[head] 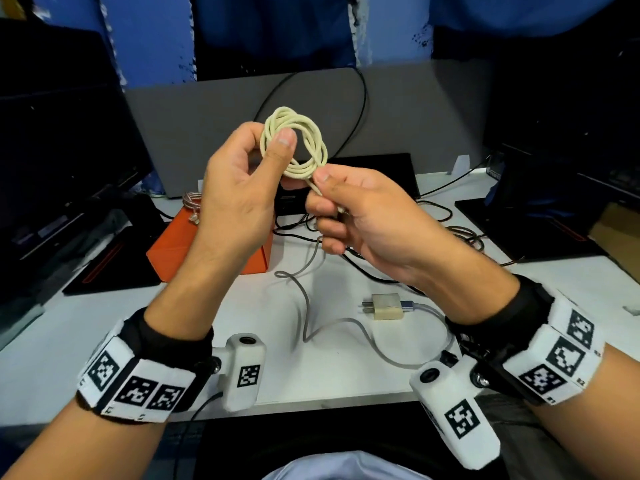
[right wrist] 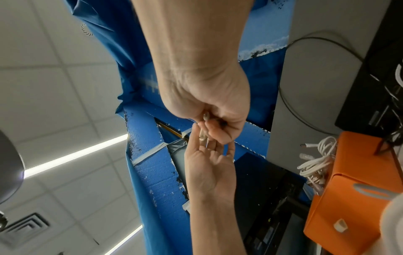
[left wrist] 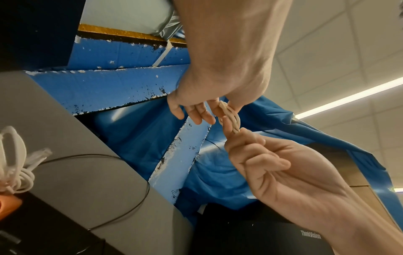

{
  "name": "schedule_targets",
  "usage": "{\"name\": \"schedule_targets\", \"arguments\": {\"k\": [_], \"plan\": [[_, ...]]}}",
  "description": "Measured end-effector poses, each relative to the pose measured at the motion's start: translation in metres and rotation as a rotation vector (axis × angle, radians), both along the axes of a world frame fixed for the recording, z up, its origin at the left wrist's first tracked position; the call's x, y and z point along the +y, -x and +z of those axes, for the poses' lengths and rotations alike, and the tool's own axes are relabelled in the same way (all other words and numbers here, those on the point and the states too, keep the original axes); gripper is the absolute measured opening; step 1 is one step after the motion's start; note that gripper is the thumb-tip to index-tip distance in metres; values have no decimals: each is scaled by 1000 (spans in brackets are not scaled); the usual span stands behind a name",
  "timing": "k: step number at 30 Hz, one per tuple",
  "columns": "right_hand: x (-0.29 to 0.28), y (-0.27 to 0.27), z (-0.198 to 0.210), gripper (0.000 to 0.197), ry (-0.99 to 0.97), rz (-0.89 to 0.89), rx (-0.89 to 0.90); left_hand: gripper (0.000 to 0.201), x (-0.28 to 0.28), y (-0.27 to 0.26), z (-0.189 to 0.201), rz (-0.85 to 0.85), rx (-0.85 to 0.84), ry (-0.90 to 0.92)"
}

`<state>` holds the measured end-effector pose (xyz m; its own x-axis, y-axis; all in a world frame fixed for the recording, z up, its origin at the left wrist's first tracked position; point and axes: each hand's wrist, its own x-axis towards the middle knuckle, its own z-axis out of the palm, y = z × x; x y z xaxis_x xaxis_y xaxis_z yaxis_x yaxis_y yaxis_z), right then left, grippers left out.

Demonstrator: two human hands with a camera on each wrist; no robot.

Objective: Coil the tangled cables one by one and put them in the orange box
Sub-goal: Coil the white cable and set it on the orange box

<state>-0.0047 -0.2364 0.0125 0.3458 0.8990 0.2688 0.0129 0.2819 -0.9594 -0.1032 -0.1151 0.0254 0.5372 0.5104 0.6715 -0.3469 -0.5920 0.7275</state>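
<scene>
Head view, mid-task. The white counter [head: 346, 358] carries the orange box [head: 180, 251], which already contains coiled cables [right wrist: 316, 160], pale ones and a braided one; judged from this, several cables are done. A grey cable [head: 308, 306] with its wall adapter [head: 388, 306] and dark cables [head: 460, 233] remain loose on the counter, uncoiled. Above the counter, just right of the box, the left hand [head: 239, 188] grips the nearly finished cream cable [head: 298, 143] coil under its thumb, while the right hand [head: 363, 216] pinches the last free tail. This coil is not yet boxed.
</scene>
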Motion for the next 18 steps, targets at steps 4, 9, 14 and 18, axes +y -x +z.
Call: {"name": "schedule_targets", "arguments": {"k": [4, 9, 14, 18], "plan": [[-2, 6, 2, 34, 36, 28, -5, 14, -5, -2, -2, -36, -49, 94], [0, 17, -5, 40, 75, 40, 13, 31, -14, -2, -6, -180, -118, 164], [-1, 22, -7, 43, 108, 134, 16, 24, -11, 1, -1, -154, -149, 168], [-3, 26, -8, 36, 126, 171, -79, 39, -7, 1, 0, -184, -147, 318]]}}
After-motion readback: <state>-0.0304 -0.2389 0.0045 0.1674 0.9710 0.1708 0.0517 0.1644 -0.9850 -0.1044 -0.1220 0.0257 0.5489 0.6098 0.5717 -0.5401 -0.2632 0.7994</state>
